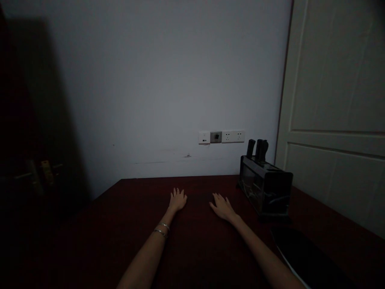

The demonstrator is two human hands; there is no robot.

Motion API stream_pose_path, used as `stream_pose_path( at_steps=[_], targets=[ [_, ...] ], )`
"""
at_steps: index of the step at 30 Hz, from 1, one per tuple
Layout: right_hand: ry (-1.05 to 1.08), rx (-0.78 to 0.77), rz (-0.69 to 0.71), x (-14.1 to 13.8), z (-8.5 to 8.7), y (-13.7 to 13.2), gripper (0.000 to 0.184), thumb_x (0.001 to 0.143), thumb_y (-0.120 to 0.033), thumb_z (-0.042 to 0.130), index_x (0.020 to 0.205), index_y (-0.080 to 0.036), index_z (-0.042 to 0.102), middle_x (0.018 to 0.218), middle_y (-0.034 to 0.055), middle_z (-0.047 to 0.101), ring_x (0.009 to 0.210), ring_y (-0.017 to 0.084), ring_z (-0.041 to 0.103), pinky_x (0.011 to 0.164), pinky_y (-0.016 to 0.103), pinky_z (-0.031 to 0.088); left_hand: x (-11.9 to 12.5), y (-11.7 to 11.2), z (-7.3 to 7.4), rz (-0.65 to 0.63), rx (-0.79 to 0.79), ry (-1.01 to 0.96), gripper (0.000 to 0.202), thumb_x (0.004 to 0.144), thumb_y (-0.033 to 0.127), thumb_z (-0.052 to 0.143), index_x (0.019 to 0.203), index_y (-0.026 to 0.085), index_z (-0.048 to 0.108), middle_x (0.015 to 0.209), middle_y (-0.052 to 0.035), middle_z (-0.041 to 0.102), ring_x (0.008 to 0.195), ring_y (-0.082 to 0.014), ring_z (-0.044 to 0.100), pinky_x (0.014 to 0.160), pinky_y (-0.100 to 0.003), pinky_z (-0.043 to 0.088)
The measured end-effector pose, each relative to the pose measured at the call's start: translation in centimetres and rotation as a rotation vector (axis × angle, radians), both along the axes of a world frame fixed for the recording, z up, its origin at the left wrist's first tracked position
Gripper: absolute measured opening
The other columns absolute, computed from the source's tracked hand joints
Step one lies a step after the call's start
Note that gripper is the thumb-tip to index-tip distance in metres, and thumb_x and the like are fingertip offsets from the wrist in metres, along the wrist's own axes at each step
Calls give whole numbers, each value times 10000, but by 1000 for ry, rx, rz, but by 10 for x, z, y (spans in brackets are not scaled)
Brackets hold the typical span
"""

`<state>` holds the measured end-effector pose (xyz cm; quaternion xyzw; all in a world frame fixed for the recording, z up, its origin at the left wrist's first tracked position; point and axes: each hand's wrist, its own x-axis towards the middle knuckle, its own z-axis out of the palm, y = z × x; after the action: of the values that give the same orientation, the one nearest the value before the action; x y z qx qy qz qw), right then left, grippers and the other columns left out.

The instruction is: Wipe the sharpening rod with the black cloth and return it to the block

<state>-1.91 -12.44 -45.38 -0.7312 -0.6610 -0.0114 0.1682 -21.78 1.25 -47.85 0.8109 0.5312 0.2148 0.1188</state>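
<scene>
My left hand lies palm down on the dark red table, fingers spread and holding nothing. Two thin metal bangles circle that wrist. To its right, across a gap, my right hand also rests flat with its fingers apart and nothing in it. The nearest thing to the right hand is a black knife block, standing on the table a little farther right. Several dark handles stick up out of its top. Neither hand touches the block.
A flat black item with a pale edge lies at the table's right front. Wall sockets and a switch sit above the table's back edge. A white panelled door borders the right side; a metal door handle shows in shadow at left.
</scene>
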Motion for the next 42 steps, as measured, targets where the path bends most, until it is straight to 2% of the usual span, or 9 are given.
stream_pose_path(
  at_steps=[5,16,42],
  targets=[
    [-15,-25,-17,5,-9,0,528,856,-361,287,1275,-68,418,1370,155,350,1280,252,266,1038,441,138,-2,-4,-1,-17,14,104,568,822,442,289,1301,147,366,1412,-154,253,1312,-313,140,1034,-465,110],
    [-43,-21,-19,6,-11,-6,485,859,-330,279,1262,-117,444,1367,119,369,1277,227,274,1032,407,163,-2,-3,-2,-29,53,322,571,859,415,177,1351,143,278,1424,-158,221,1304,-325,163,1012,-473,167],
    [-50,0,-14,6,-12,-6,480,864,-326,281,1257,-110,451,1358,131,380,1267,236,297,1028,424,183,-3,-2,0,-22,61,330,559,857,431,197,1339,170,307,1418,-140,250,1297,-312,199,1005,-460,207]
  ],
)
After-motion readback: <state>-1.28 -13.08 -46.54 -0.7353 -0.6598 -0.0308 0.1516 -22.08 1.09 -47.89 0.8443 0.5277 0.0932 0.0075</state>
